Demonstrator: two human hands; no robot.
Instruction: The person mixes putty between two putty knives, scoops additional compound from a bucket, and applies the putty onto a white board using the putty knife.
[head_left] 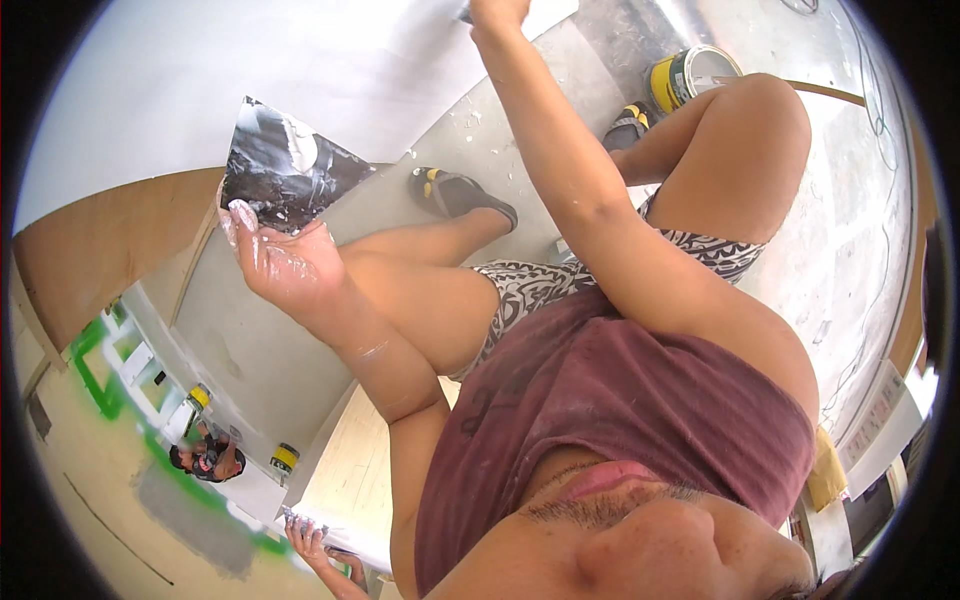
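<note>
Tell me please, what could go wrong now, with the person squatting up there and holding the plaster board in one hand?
1. The left hand holds the dark plaster board tilted by one corner; the white plaster on it could slide off.
2. The right hand reaches far up to the white wall while the person squats in loose sandals; balance may be lost.
3. The open paint can stands close to one foot and could be kicked over.

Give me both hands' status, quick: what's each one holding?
Left hand: closed on a flat dark plaster board smeared with white filler.
Right hand: raised to the white wall, closed on a tool mostly cut off by the frame edge.
</note>
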